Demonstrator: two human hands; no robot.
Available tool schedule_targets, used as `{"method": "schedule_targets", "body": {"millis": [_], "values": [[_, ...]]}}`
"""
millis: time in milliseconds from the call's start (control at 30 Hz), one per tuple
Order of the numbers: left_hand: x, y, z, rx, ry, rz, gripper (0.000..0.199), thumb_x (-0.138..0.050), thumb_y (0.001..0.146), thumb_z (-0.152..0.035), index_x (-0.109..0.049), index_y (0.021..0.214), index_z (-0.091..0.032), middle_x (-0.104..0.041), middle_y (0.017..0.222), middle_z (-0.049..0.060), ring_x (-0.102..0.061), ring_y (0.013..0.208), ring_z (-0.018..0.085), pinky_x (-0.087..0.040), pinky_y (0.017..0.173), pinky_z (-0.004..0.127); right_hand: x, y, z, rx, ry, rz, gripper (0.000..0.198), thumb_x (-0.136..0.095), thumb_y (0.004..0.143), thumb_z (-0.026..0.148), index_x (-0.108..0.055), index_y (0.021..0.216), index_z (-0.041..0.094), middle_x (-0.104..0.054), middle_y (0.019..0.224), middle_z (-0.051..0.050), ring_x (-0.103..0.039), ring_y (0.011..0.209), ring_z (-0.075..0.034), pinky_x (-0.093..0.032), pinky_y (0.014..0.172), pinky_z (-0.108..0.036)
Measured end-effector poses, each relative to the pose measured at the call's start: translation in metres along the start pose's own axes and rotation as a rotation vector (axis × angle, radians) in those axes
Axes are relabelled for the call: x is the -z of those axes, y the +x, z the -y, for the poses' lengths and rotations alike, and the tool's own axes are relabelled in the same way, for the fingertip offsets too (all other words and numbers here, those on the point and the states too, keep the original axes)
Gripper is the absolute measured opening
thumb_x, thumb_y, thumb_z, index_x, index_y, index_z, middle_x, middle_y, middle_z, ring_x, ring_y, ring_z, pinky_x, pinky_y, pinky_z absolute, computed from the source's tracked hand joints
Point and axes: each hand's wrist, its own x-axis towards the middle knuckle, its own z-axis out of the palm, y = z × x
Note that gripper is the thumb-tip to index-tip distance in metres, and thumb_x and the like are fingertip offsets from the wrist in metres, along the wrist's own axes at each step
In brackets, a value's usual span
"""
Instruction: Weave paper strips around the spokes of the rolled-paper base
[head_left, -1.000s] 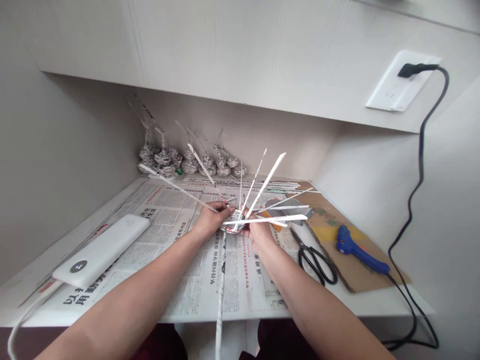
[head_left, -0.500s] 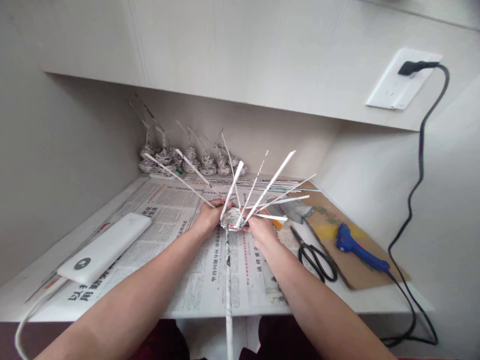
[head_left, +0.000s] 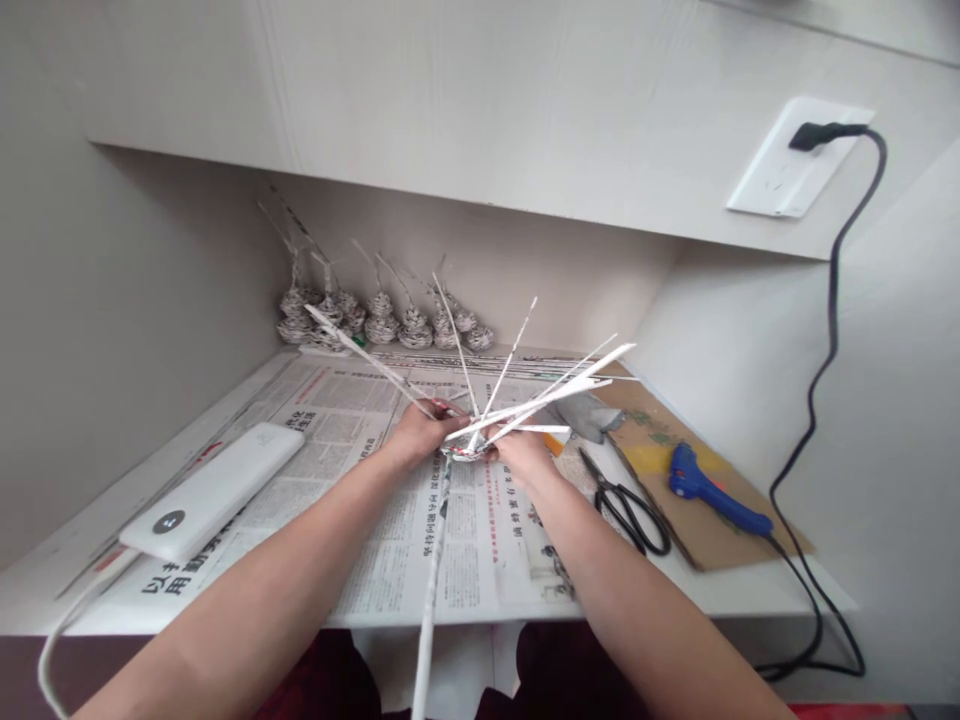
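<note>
Between my hands is a small round weave of rolled paper tubes (head_left: 463, 453), its several white tubes fanning up and out to both sides. My left hand (head_left: 422, 428) is closed on its left rim, thumb and fingers pinching near the base of a tube. On the right rim my right hand (head_left: 523, 455) is closed too, its fingertips partly hidden under the crossing tubes. One long tube (head_left: 429, 610) runs from the weave toward me, past the table's front edge.
Newspaper (head_left: 397, 545) covers the tabletop. Woven paper gourds (head_left: 382, 320) line the back wall. At right lie black-handled scissors (head_left: 626, 505), cardboard (head_left: 697, 535) and a blue glue gun (head_left: 716, 490) with its cord. A white power bank (head_left: 217, 490) lies left.
A white tube that stood upright in the middle now leans far to the right across the others. The long tube toward me has swung a little left.
</note>
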Motion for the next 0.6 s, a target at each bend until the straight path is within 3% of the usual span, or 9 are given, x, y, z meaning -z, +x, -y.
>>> {"method": "schedule_targets", "body": {"millis": [133,267,400,500,600], "values": [[-0.005,0.001,0.004,0.101,-0.108,0.027,0.032,-0.081,0.056,-0.037,-0.07,0.071,-0.012,-0.068,0.063,0.005,-0.06,0.054,0.016,-0.047,0.054,0.027,0.0,0.003,0.0,0.007,-0.001,-0.015,0.017,-0.076,0.057,0.031,-0.062,0.061,0.023,-0.067,0.062,-0.001,-0.06,0.052,-0.018,-0.047,0.045,-0.029],[-0.001,-0.002,-0.005,0.243,-0.189,0.053,0.035,-0.082,0.058,-0.04,-0.069,0.074,-0.012,-0.068,0.064,0.006,-0.061,0.055,0.016,-0.049,0.052,0.026,0.008,0.01,0.005,-0.071,0.002,-0.021,0.02,-0.078,0.054,0.028,-0.061,0.061,0.021,-0.065,0.058,-0.001,-0.058,0.049,-0.016,-0.046,0.044,-0.027],[0.014,-0.006,-0.021,0.278,-0.334,0.27,0.051,-0.084,0.061,-0.026,-0.067,0.108,-0.018,-0.072,0.096,0.008,-0.069,0.083,0.023,-0.058,0.071,0.035,0.022,0.016,0.016,-0.116,0.073,-0.052,0.021,-0.078,0.052,0.023,-0.06,0.06,0.017,-0.062,0.053,0.001,-0.055,0.047,-0.013,-0.047,0.044,-0.025],[0.025,-0.005,-0.025,0.283,-0.339,0.37,0.058,-0.084,0.058,-0.015,-0.065,0.114,-0.018,-0.071,0.106,0.01,-0.069,0.09,0.024,-0.058,0.076,0.035,0.029,0.016,0.022,-0.146,0.08,0.071,0.022,-0.08,0.051,0.023,-0.063,0.063,0.016,-0.063,0.055,0.001,-0.054,0.047,-0.012,-0.047,0.045,-0.024],[0.03,-0.002,-0.021,0.303,-0.287,0.389,0.052,-0.083,0.062,-0.02,-0.067,0.112,-0.018,-0.071,0.103,0.01,-0.069,0.081,0.021,-0.058,0.067,0.031,0.032,0.012,0.024,-0.143,0.009,0.171,0.024,-0.081,0.05,0.025,-0.064,0.064,0.016,-0.061,0.053,0.002,-0.053,0.046,-0.011,-0.047,0.044,-0.024]]}}
